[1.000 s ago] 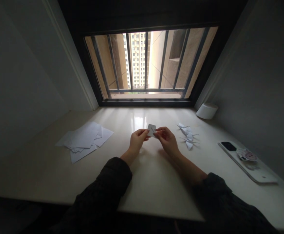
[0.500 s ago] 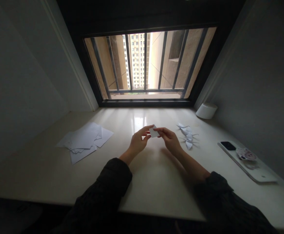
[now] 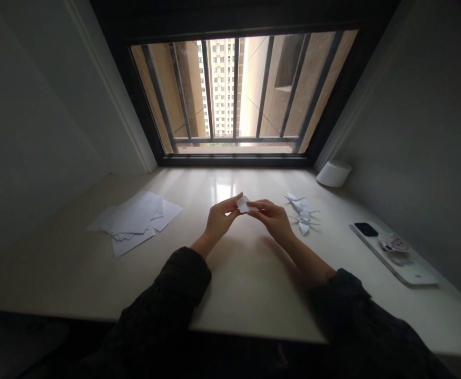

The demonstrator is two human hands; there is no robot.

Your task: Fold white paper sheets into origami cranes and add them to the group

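A small folded square of white paper [image 3: 243, 204] is held above the middle of the table, between both hands. My left hand [image 3: 222, 215] pinches its left side, thumb below and fingers above. From the right, my right hand [image 3: 270, 216] grips the other side with thumb and fingers, covering part of it. Just right of that hand lie several small folded paper cranes [image 3: 303, 213], close together on the tabletop. The finer folds in the held paper are too small to make out.
A loose pile of white paper sheets [image 3: 135, 216] lies to the left. On the right rests a phone [image 3: 412, 268] with a round sticker-like grip [image 3: 394, 242]. A white cylindrical object [image 3: 333, 173] stands at the back right, near the barred window [image 3: 236, 95].
The folded paper has tilted and turned in my fingers, and both hands have shifted their grip on it slightly. The whole view has moved a little, so everything appears higher.
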